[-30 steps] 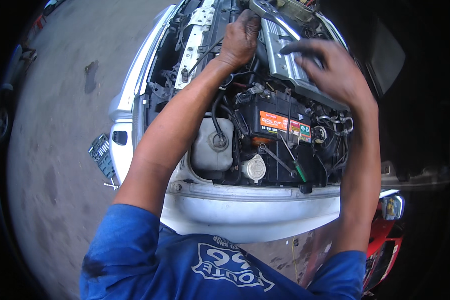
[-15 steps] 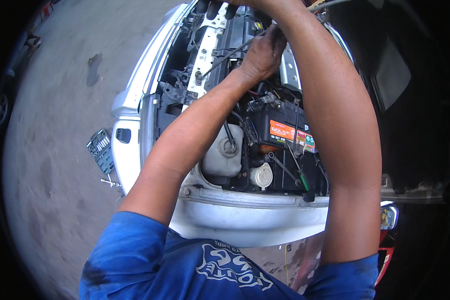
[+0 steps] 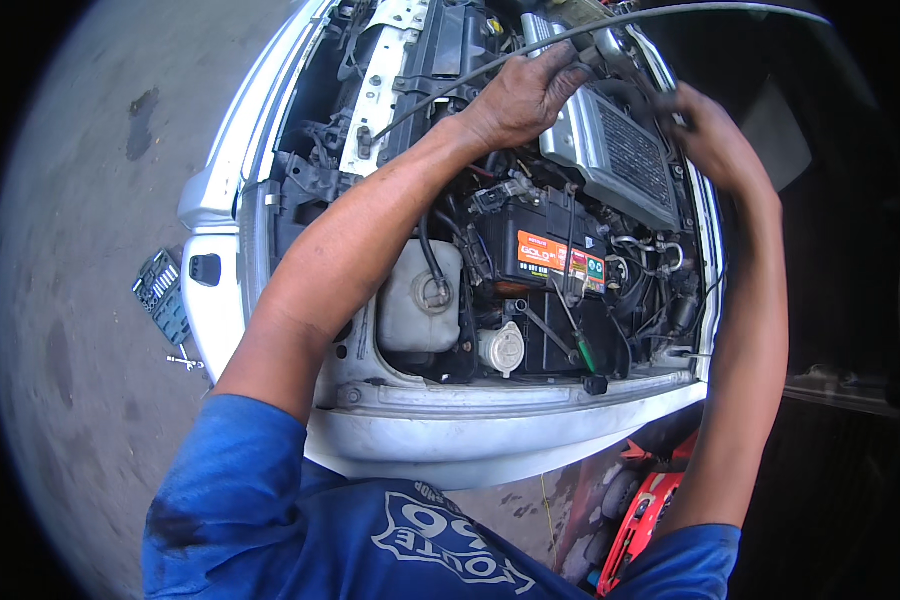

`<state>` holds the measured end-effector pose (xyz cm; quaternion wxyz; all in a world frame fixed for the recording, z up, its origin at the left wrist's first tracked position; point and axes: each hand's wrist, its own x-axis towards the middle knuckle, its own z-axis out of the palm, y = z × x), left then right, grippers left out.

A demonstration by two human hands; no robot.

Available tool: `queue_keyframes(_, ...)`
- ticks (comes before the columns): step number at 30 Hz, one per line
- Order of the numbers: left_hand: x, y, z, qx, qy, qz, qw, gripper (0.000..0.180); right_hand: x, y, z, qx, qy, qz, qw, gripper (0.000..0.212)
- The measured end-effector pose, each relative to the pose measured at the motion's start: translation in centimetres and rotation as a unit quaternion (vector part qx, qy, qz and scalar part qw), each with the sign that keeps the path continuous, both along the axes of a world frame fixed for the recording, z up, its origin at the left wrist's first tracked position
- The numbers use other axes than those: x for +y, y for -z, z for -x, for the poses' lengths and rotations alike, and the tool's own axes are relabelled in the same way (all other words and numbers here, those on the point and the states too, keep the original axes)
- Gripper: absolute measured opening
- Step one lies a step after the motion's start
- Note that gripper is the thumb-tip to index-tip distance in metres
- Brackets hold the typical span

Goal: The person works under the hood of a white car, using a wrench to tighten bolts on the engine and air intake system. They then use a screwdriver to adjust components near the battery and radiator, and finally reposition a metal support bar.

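Nearest, a white reservoir (image 3: 420, 300) with a round cap is seen; its contents cannot be told. Beside it a black battery (image 3: 555, 262) is set. Farther in, the left hand (image 3: 525, 95) is closed around a thin grey cable (image 3: 570, 38), stretched over the silver intercooler (image 3: 620, 150). It is judged light, flexible, rather greasy, best gripped near its end. The right hand (image 3: 705, 135) is closed on a metal fitting (image 3: 620, 55).
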<state>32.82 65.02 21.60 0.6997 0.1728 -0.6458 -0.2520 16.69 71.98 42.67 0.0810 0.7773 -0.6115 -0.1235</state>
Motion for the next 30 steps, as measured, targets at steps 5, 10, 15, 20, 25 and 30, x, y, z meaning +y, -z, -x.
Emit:
queue_keyframes(5,-0.1,-0.1,0.1,0.001,-0.057,0.013,0.998,0.039,-2.5,0.7,-0.6,0.024,-0.071,0.103,0.992,0.028)
queue_keyframes(10,-1.6,0.8,1.7,-0.048,-0.050,-0.013,0.998,0.036,7.6,-0.1,-3.4,-0.022,-0.001,0.051,0.998,0.024)
queue_keyframes(15,-2.4,1.7,2.4,-0.062,-0.049,0.047,0.996,0.037,7.5,0.8,-8.8,-0.269,-0.265,0.037,0.925,0.030)
queue_keyframes(20,-2.1,1.6,1.4,-0.053,-0.169,0.206,0.962,0.036,4.4,1.5,-14.0,-0.134,-0.234,0.086,0.959,0.031)
queue_keyframes(25,-2.1,0.9,0.2,-0.080,0.090,-0.089,0.989,0.061,6.5,-0.2,-10.7,-0.182,0.045,-0.063,0.980,0.030)
queue_keyframes(30,-1.7,0.3,-0.2,-0.101,0.114,-0.043,0.987,0.063,1.3,-0.1,-1.6,0.091,0.087,-0.060,0.990,0.044)
